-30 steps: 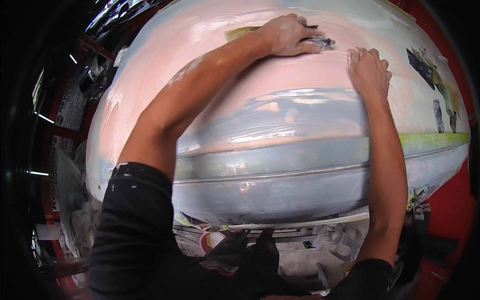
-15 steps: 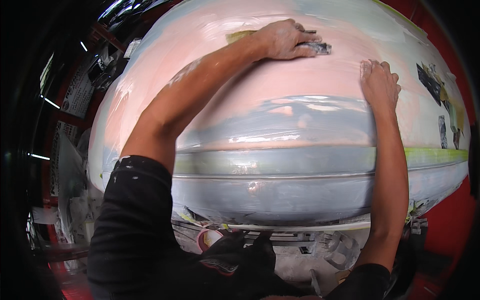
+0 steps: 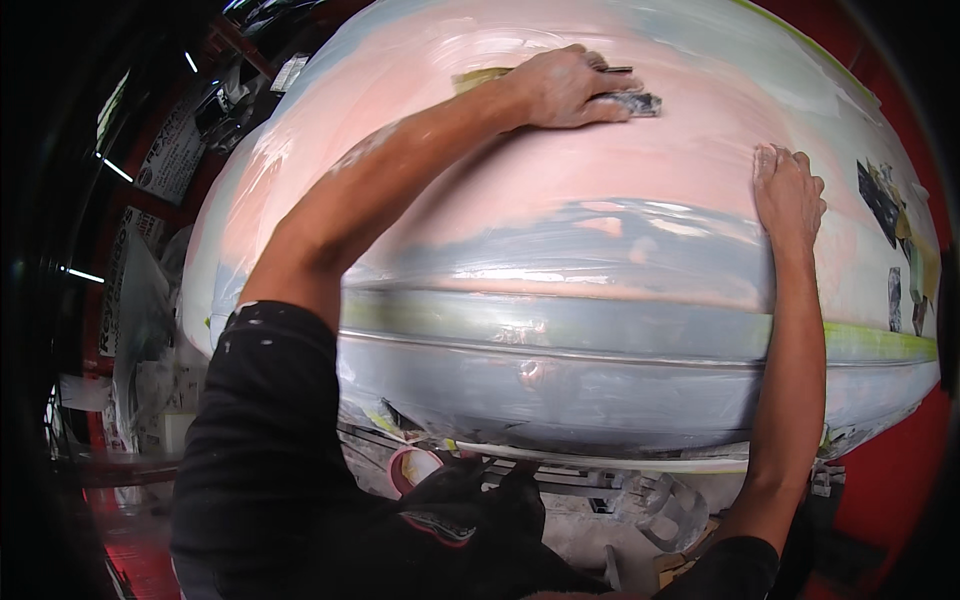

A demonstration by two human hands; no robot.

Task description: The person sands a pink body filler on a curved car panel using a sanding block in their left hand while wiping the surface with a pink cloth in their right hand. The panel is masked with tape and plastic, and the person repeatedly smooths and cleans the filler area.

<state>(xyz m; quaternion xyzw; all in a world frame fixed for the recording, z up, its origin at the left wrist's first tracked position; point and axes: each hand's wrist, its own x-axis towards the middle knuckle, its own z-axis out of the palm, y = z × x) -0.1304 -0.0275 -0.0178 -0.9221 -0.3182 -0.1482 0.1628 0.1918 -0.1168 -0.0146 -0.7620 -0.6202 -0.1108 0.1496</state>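
In front of me curves a large, smooth vehicle panel (image 3: 420,215) with patches of pink, grey, white and pale green. On its upper pink area my left hand (image 3: 565,90) is closed over a long sanding block (image 3: 638,103), whose dark, dusty end sticks out past the fingers. A yellowish strip (image 3: 480,78) shows on the other side of that hand, behind the wrist. Farther right, my right hand (image 3: 790,195) rests on the panel with its fingers curled and its palm hidden. White dust coats both hands.
Dark and yellowish strips (image 3: 882,203) lie on the panel's right side, with a small grey strip (image 3: 894,298) below them. A pink tub (image 3: 412,468) stands low under the panel's near edge. Printed boards (image 3: 172,150) and plastic sheeting (image 3: 145,330) are at the left.
The view has turned a little, so the panel sits lower and farther right. My left hand and the sanding block have shifted slightly left across it. My right hand stays about where it was on the panel.
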